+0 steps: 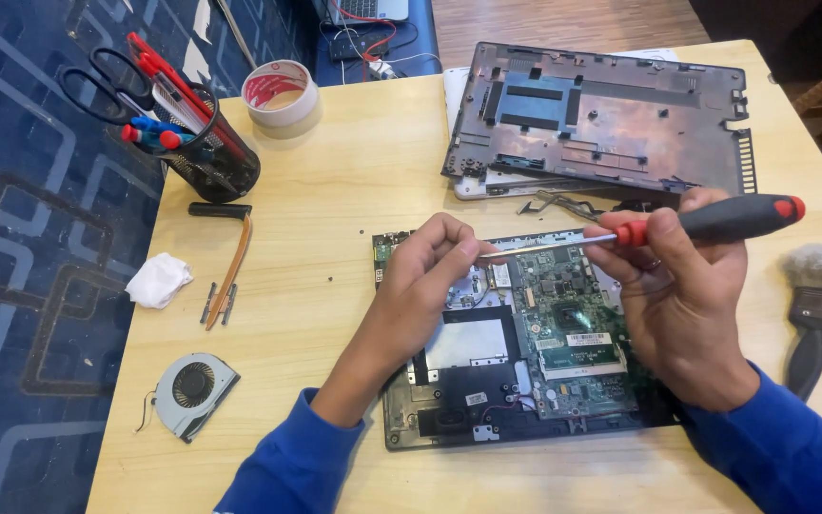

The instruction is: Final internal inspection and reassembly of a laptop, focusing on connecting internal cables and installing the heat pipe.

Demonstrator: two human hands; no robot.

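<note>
An opened laptop base with a green circuit board lies on the wooden table before me. My right hand grips a screwdriver with a black and red handle, held level above the board. Its metal shaft points left to my left hand, whose fingertips pinch the tip. Both hands hover over the upper part of the laptop base.
A removed laptop bottom cover lies upside down at the back. A copper heat pipe, a cooling fan, a crumpled tissue, a tape roll and a mesh pen holder with scissors sit left. A brush lies right.
</note>
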